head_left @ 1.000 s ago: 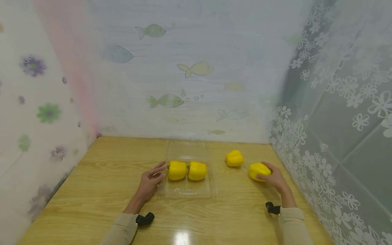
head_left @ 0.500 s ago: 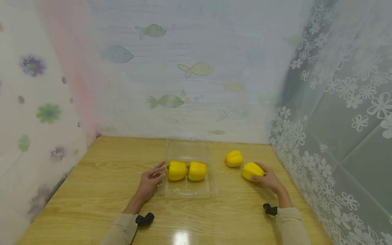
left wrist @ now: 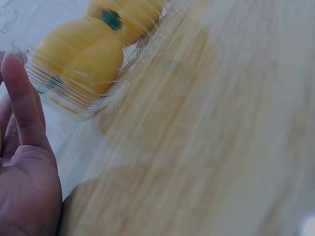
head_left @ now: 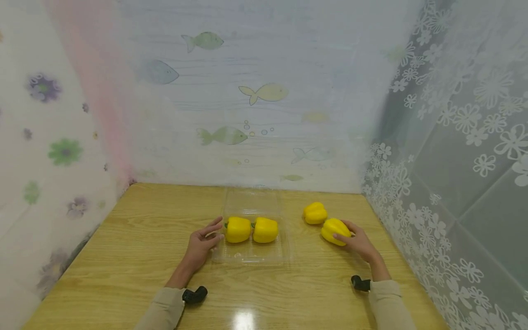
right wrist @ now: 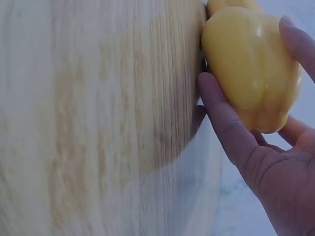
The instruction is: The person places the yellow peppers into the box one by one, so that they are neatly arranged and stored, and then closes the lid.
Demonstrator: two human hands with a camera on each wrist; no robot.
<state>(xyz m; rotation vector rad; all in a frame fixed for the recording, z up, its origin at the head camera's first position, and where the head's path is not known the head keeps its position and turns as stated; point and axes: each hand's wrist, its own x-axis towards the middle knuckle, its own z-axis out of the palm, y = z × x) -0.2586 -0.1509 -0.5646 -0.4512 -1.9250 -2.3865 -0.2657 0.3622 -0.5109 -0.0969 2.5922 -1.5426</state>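
Note:
My right hand [head_left: 360, 241] holds a yellow bell pepper [head_left: 335, 231] between thumb and fingers, close to the tabletop. In the right wrist view the thumb [right wrist: 224, 118] lies along one side of that bell pepper [right wrist: 251, 64] and the fingers reach the other. Just behind it lies a second loose yellow bell pepper [head_left: 315, 213]. Two more, one with a green stem [left wrist: 111, 18] plainly showing, sit side by side in a clear plastic clamshell box [head_left: 264, 255]. At the box's left side my left hand [head_left: 200, 245] rests with extended fingers; whether they touch it I cannot tell.
The box's clear lid [head_left: 251, 200] lies folded back toward the rear wall. A wooden table [head_left: 136, 238] carries everything, bounded by a fish-patterned wall [head_left: 264, 110] behind and a flowered curtain [head_left: 458, 206] at right. Each wrist wears a black camera mount [head_left: 195, 295].
My right hand has moved left with the bell pepper, which now sits nearer to the other loose one and is turned somewhat. My left hand and the box stay in place.

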